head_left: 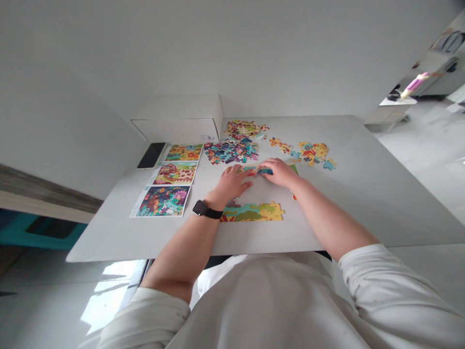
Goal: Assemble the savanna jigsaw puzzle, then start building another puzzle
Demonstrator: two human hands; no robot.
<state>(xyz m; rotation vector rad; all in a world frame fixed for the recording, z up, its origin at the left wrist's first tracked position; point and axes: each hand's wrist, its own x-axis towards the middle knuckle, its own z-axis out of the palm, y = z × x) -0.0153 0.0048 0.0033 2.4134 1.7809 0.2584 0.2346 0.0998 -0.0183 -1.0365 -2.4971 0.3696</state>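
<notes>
Both hands were over a partly laid jigsaw at the middle of the white table [348, 203]. The left hand [231, 183], with a black smartwatch [199, 208] at its wrist, was palm down, its thumb apart from the lightly bent fingers, whose tips reached the far pieces; it pinched nothing visible. The right hand [278, 172] was curled, fingers and thumb around a blue jigsaw piece [267, 171]; whether they gripped it or only pressed it down could not be told. Nearer the person's body lay a joined jigsaw strip [267, 214] of green and yellow, partly hidden by the left wrist, and a green piece [294, 168] showed beyond the right forearm. Past the hands were a teal-and-purple pile of pieces [232, 151], a red-and-yellow pile [242, 128] behind it, and a looser yellow-and-orange group [311, 151] to the right. On the left, three printed picture sheets [174, 173] lay in a column, beside a dark-screened phone [151, 155] and in front of a white box [178, 130].
</notes>
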